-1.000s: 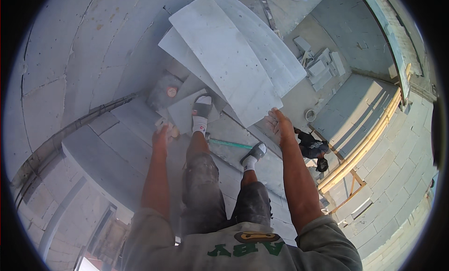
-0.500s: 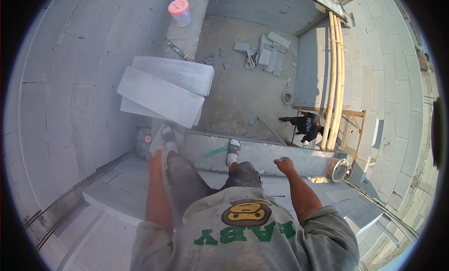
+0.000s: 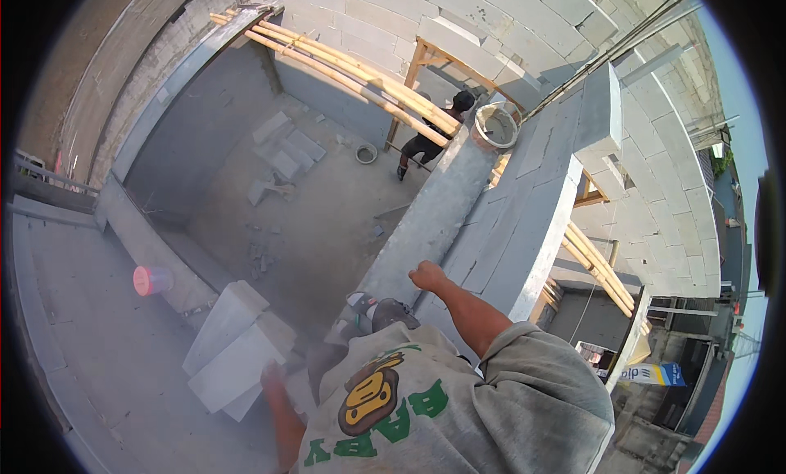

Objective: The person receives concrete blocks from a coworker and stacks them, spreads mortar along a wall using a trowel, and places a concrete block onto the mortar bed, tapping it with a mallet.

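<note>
My right hand (image 3: 427,276) is curled into a fist above the narrow concrete beam (image 3: 438,208), with nothing showing in it. My left hand (image 3: 274,380) is smeared by motion at the near edge of the stacked light-grey blocks (image 3: 237,355); its fingers cannot be made out, and I cannot tell whether it touches them. The blocks lie fanned out on top of the wall at my left. My sandalled foot (image 3: 360,302) is on the beam, close to my knee.
A drop opens to the room floor (image 3: 319,204) below, where another person (image 3: 434,134) stands near loose blocks (image 3: 286,151). Bamboo poles (image 3: 352,77) span the room. A bucket (image 3: 495,126) sits at the beam's far end, and a pink-lidded tub (image 3: 153,281) on the left ledge.
My view has turned to the right, so the blocks and tub now appear lower left. More of the wall and outside shows at right. My right fist stays closed; my left hand has blurred.
</note>
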`<state>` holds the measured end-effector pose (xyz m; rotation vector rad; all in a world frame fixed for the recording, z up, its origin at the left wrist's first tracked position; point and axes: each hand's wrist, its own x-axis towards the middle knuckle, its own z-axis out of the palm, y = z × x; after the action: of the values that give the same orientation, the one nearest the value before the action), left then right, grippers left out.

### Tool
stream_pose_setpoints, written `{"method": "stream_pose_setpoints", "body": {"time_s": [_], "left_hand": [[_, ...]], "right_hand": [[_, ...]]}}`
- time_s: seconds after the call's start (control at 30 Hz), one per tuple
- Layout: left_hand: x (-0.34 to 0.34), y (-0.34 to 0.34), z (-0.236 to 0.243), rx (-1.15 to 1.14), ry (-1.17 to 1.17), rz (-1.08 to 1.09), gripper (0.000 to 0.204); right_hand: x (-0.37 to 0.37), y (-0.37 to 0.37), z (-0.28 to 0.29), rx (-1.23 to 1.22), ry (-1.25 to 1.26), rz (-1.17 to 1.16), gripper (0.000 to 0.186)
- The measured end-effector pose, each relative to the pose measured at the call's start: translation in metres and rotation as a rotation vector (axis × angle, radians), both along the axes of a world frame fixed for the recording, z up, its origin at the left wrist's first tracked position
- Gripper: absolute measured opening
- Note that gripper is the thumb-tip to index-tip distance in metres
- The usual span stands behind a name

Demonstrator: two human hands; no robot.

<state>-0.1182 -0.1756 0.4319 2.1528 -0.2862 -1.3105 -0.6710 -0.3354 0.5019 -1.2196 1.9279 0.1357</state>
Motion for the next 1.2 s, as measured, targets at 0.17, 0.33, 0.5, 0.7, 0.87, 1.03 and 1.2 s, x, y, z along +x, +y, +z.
{"method": "stream_pose_setpoints", "body": {"time_s": [0.17, 0.33, 0.5, 0.7, 0.87, 1.03, 1.2], "left_hand": [[-0.03, -0.129, 0.069, -0.077, -0.029, -0.264, 0.05], [-0.084, -0.19, 0.096, -0.154, 0.065, -0.319, 0.042], [-0.114, -0.175, 0.042, -0.116, 0.165, -0.675, 0.046], [-0.138, -0.148, 0.028, -0.011, 0.109, -0.822, 0.042], [-0.119, -0.173, 0.039, 0.116, 0.008, -0.843, 0.04], [-0.144, -0.255, 0.011, 0.11, 0.026, -0.759, 0.035], [-0.279, -0.327, 0.03, 0.131, 0.084, -0.877, 0.041]], "right_hand": [[-0.02, 0.08, -0.019, 0.013, 0.02, -0.232, 0.043], [-0.05, 0.143, -0.029, -0.071, 0.079, -0.382, 0.046], [-0.048, 0.158, -0.001, -0.114, 0.063, -0.598, 0.047], [-0.05, 0.187, -0.01, -0.118, -0.095, -0.883, 0.045], [-0.074, 0.163, -0.026, -0.146, -0.163, -1.0, 0.039], [-0.133, 0.108, -0.026, -0.108, 0.009, -0.819, 0.038], [-0.202, 0.054, -0.008, -0.148, -0.059, -0.852, 0.042]]}}
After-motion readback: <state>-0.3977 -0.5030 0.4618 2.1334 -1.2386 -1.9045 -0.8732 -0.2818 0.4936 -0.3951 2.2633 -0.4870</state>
